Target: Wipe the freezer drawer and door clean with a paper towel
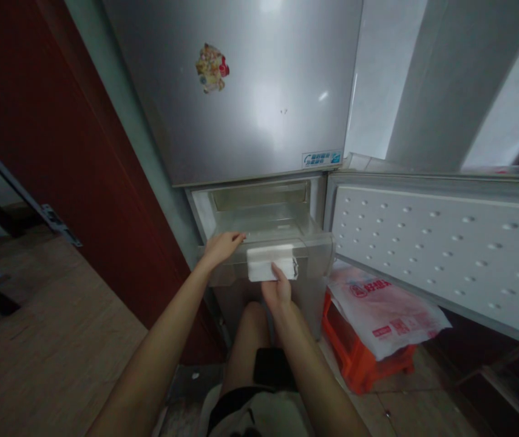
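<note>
A clear plastic freezer drawer [311, 247] is pulled partway out of the lower compartment of the fridge. At its front rim, toward the left, is my left hand [223, 247], fingers curled closed over the edge. My right hand [278, 288] pinches a folded white cloth [259, 262], thumb on top and the other fingers underneath. The cloth lies flat in front of the drawer's face, its right edge ragged; whether it is cloth or thick paper is hard to tell. The inside of the drawer shows no clear contents.
The lower fridge door [427, 243] stands swung out to the right. Beneath it a red plastic stool [354, 358] carries a white and red plastic bag [386, 309]. The silver upper door [259, 91] is closed. A dark red wooden door [59, 152] stands on the left.
</note>
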Demonstrator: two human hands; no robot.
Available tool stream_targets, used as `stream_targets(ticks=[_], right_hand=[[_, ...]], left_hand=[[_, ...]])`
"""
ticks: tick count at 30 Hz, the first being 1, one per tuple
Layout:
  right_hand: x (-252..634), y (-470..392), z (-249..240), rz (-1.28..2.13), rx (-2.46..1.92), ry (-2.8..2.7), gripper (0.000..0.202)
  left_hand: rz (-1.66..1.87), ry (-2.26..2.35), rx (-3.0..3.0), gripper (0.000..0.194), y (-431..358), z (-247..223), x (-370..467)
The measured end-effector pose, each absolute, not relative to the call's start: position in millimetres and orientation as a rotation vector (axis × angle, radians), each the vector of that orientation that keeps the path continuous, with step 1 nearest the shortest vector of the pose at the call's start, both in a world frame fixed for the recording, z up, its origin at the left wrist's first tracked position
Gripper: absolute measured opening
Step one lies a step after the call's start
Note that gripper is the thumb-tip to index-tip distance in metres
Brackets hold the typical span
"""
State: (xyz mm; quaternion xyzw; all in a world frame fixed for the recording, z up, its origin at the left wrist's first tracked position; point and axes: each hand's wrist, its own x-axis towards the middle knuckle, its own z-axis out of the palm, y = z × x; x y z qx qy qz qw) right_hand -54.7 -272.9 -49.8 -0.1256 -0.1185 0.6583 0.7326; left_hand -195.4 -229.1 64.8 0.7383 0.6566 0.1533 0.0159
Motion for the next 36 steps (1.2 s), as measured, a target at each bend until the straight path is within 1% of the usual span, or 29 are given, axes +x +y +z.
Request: stream_targets(ticks=[6, 13, 20, 24, 27, 31, 36], right_hand=[[-48, -273, -59, 1.547, -0.307, -0.255, 0.044], [-31, -280, -69, 1.543, -0.312, -0.231, 0.038], [-29, -277, -61, 1.578, -0.28, -0.263, 0.039], [-34, -274, -55, 1.593, -0.25, -0.282, 0.045], [-41, -272, -53, 1.592, -0.246, -0.273, 0.048], [-60, -274, -55, 1.609, -0.248, -0.266, 0.046], [-92, -274, -53, 1.647, -0.238, -0.278, 0.044]], left_hand=[[0.47, 2.021, 2.292, 0.051, -227, 65, -197], [0.481, 2.012, 2.286, 0.051, -229, 67, -195], [0.516, 1.994, 2.271, 0.05, -229, 66, -195], [0.58, 1.911, 2.237, 0.05, -225, 66, -198], [0.63, 1.75, 2.196, 0.053, -218, 65, -201], [0.696, 1.558, 2.149, 0.059, -207, 61, -207], [0.757, 1.529, 2.117, 0.06, -201, 53, -211]])
